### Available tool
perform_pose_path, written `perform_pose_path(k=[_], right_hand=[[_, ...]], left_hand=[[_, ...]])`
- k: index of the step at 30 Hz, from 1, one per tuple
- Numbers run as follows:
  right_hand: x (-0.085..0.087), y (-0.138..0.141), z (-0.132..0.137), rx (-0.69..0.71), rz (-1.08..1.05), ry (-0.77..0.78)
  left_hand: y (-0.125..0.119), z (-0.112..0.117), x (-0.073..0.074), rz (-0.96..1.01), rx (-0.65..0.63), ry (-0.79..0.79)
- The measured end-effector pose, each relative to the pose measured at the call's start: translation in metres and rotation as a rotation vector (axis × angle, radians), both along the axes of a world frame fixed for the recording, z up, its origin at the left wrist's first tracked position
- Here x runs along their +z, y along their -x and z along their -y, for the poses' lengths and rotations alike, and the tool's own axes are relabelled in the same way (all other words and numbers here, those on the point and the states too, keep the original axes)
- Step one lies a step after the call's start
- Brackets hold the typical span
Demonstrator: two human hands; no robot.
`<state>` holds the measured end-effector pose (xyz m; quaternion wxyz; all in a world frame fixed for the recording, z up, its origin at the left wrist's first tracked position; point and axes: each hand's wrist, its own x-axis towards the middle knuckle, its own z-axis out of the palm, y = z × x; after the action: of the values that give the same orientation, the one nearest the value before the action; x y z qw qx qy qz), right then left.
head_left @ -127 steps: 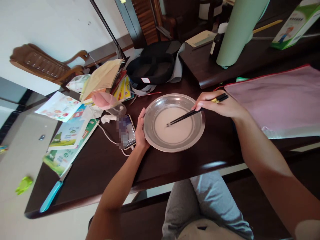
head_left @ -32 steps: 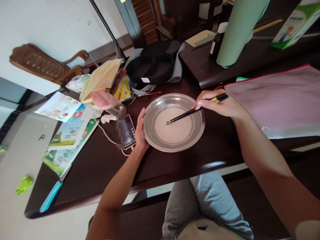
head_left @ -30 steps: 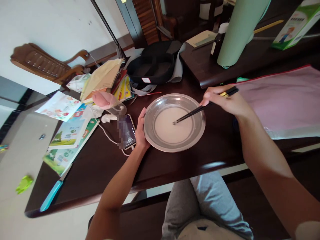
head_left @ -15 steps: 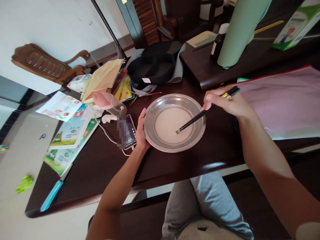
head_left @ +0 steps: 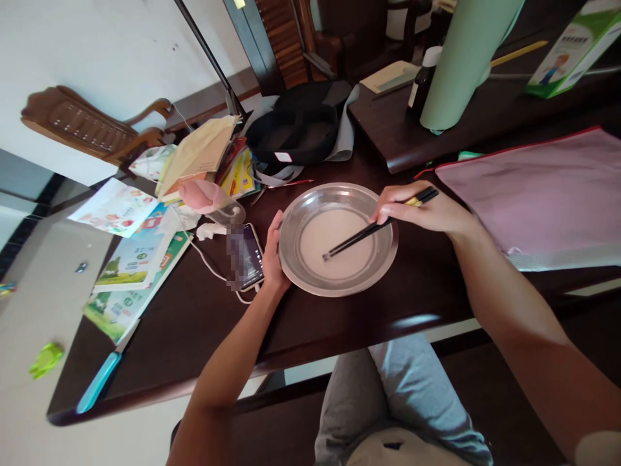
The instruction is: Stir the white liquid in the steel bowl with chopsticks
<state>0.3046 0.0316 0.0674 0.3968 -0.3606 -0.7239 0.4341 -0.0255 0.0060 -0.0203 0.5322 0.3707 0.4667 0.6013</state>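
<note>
A round metal bowl (head_left: 291, 249) stands on the dark wooden table, with a pale, milky liquid (head_left: 334, 236) in it. At the bowl's left side, my left hand (head_left: 275, 259) grips the rim and wall; part of its fingers is hidden behind the bowl. My right hand (head_left: 412, 207) is closed around a pair of black chopsticks (head_left: 356, 237) with gold bands. Their tips dip into the liquid a little left of the bowl's middle, and the chopsticks lean up to the right.
Left of the bowl lie a phone (head_left: 251, 255) on a cable, booklets (head_left: 129, 259) and a blue-handled knife (head_left: 99, 382). Behind it sits an open black case (head_left: 294, 133). A pink pouch (head_left: 543, 188) lies right; a green cylinder (head_left: 456, 71) and dark bottle (head_left: 421, 84) stand on a raised board.
My right hand has moved left and slightly down, over the bowl's right rim. The chopstick tips have shifted left through the liquid. My left hand and the bowl stay in place.
</note>
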Motion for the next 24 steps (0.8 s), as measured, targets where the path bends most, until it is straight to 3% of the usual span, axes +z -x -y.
perform_pose_path(k=[2,6,12,18,24], right_hand=[[-0.001,0.002,-0.001,-0.029,0.004,-0.023],[0.002,-0.003,0.001,-0.224,-0.055,-0.052],[0.001,0.004,0.001,-0.012,-0.006,-0.011],[0.001,-0.008,-0.001,-0.256,-0.057,-0.060],[0.000,0.003,0.000,0.003,0.003,0.004]], left_hand=[[0.000,0.000,-0.001,0.005,0.000,0.000],[0.000,0.001,-0.001,0.007,-0.002,0.009],[0.001,-0.001,-0.003,-0.004,0.008,0.003],[-0.002,0.000,0.000,0.021,0.030,0.014],[-0.002,0.000,0.002,0.004,0.033,0.028]])
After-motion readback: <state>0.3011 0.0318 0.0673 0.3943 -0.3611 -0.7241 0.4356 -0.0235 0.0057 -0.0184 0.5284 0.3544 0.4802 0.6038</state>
